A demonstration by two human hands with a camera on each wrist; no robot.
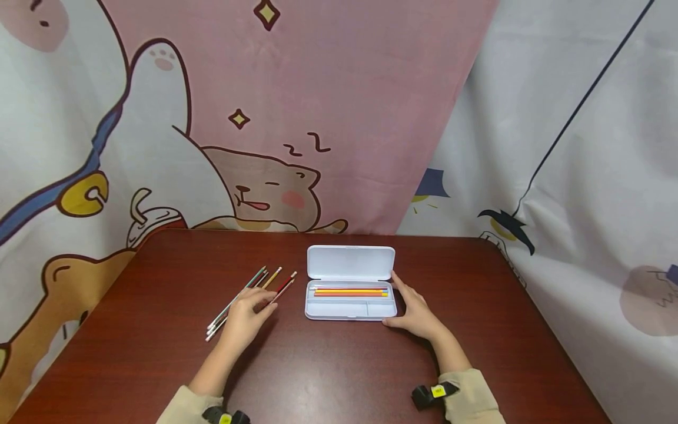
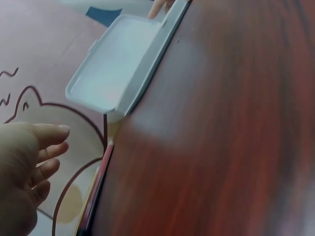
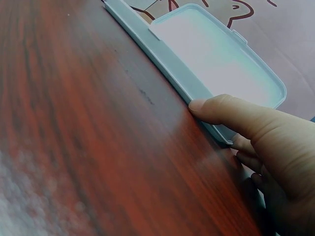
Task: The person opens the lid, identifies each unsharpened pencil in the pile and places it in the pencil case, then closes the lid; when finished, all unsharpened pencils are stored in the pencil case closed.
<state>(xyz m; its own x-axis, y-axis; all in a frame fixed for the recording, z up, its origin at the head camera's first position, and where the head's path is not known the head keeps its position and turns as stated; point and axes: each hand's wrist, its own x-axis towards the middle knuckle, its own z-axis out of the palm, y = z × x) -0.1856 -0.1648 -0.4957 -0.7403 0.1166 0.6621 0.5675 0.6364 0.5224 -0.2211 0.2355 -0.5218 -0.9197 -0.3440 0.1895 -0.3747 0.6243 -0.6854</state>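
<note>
A white pencil case [image 1: 351,263] lies with its lid raised at mid-table. Several pencils [image 1: 351,294], orange and yellow among them, rest in its back compartment. My right hand [image 1: 418,315] grips the case's right end; in the right wrist view the thumb [image 3: 219,109] presses the front edge, and the other fingers go behind the end. To the left, my left hand [image 1: 246,315] is over a loose group of pencils, including a teal pencil [image 1: 236,297] and a red pencil [image 1: 286,284]. Its fingers [image 2: 47,172] are loosely bent with nothing between them in the left wrist view.
The brown wooden table [image 1: 339,365] has its far edge against a printed cloth backdrop [image 1: 360,118]. More cloth hangs along the right side. Smaller front compartments [image 1: 339,309] in the case show a divider and hold no pencils.
</note>
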